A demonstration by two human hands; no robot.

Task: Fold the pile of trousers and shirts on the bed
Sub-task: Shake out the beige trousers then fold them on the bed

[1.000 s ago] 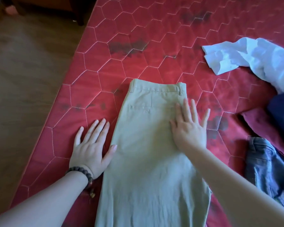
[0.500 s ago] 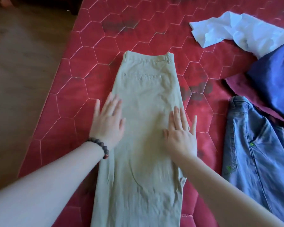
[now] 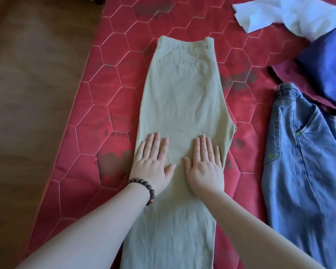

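Pale khaki trousers (image 3: 182, 90) lie flat and lengthwise on the red quilted bed (image 3: 105, 117), folded leg over leg, waistband at the far end. My left hand (image 3: 152, 162), with a dark bead bracelet at the wrist, presses palm-down on the trousers' left edge. My right hand (image 3: 206, 166) lies flat beside it on the right half of the fabric. Both hands have fingers spread and hold nothing. Blue jeans (image 3: 303, 167) lie to the right.
A white shirt (image 3: 283, 14) is crumpled at the far right, with a dark blue garment (image 3: 330, 63) and a maroon garment (image 3: 291, 72) below it. The bed's left edge drops to a brown wooden floor (image 3: 31, 94).
Both hands have slid down the trousers toward me, from the seat area to mid-leg, and now lie closer together. The left hand has moved from the bed onto the fabric.
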